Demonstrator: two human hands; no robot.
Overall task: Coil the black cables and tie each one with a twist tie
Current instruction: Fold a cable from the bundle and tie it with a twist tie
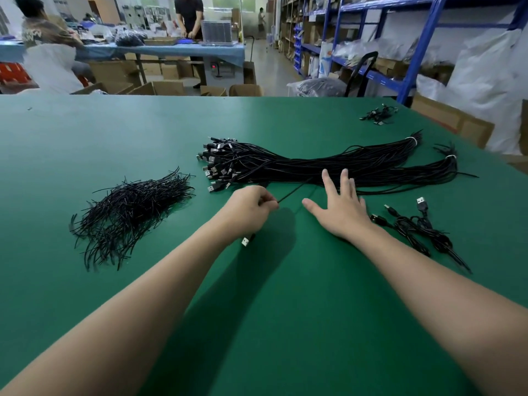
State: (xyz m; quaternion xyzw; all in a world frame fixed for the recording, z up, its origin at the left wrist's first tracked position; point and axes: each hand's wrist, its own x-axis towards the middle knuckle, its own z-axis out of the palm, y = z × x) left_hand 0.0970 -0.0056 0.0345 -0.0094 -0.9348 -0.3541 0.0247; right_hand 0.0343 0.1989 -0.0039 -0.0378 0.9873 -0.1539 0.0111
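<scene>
A big bundle of straight black USB cables (314, 164) lies across the middle of the green table (85, 132), plugs to the left, far ends bound with white ties. My left hand (251, 208) pinches one black cable (291, 192) pulled out from the bundle; its USB plug (246, 240) hangs below my wrist. My right hand (340, 208) is open, fingers spread, hovering at the bundle's near edge. A heap of black twist ties (128, 215) lies to the left. A few coiled cables (420, 227) lie at the right of my right wrist.
A small cluster of cables (378, 114) sits at the far right of the table. Beyond the table are cardboard boxes, blue shelving (411, 61) at the right, and people at a blue-covered bench (171, 50) in the back.
</scene>
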